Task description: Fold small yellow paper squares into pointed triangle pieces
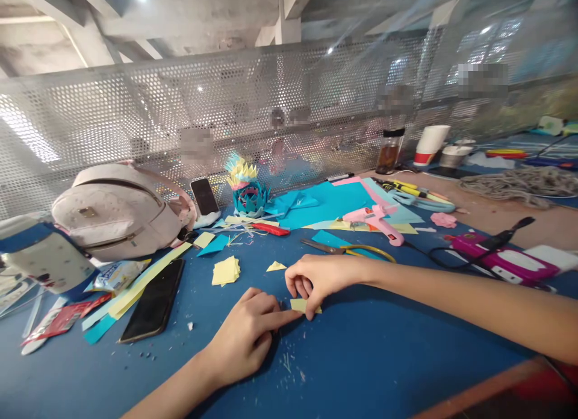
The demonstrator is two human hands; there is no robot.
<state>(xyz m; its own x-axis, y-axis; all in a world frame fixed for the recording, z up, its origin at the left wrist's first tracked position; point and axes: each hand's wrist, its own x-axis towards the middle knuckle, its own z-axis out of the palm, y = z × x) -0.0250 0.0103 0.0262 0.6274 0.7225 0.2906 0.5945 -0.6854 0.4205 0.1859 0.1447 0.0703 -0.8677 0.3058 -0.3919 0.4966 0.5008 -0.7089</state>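
Observation:
A small yellow paper piece (301, 305) lies flat on the blue table (361, 359). My right hand (318, 280) curls over it, thumb and fingertips pinching its edge. My left hand (246, 338) rests beside it with the index finger stretched out and pressing the paper's left corner, the other fingers curled. A stack of yellow paper squares (226, 270) and a folded yellow triangle (276, 266) lie just beyond the hands.
Scissors (347, 248), a pink glue gun (377, 219), a red cutter (270, 229) and cyan paper sheets (334, 202) lie behind. A paper flower model (248, 190), a white backpack (117, 211) and a black phone (153, 301) stand left. A perforated metal screen (135, 118) backs the table.

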